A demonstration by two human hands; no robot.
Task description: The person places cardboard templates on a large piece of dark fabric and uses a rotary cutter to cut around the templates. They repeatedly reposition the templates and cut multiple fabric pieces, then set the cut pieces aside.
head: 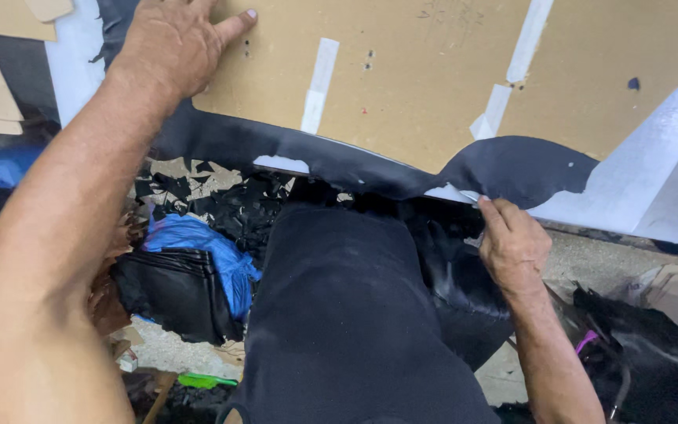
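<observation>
— Lower right of centre: right hand [514, 243] pinching the edge of the black sheet [512, 166]?
— Yes — fingertips closed on it. Sheet runs leftward along the board edge [402, 86] toward upper left, where the left hand [173, 43] presses flat, open.

A tan board [425, 86] is serving as the work surface, filling the upper part of the view. Strips of pale tape [319, 74] are lying stuck across it at angles, and small dark holes are showing near its middle. A sheet of black leather [512, 166] is lying along its near edge and hanging over it, with a white sheet [653, 173] lying at the right side. The left hand [170, 43] is pressing flat on the board at upper left. Below, the floor [174, 349] is carrying black offcuts [237, 208], a folded black stack [174, 290] and a blue bag [198, 243].
</observation>
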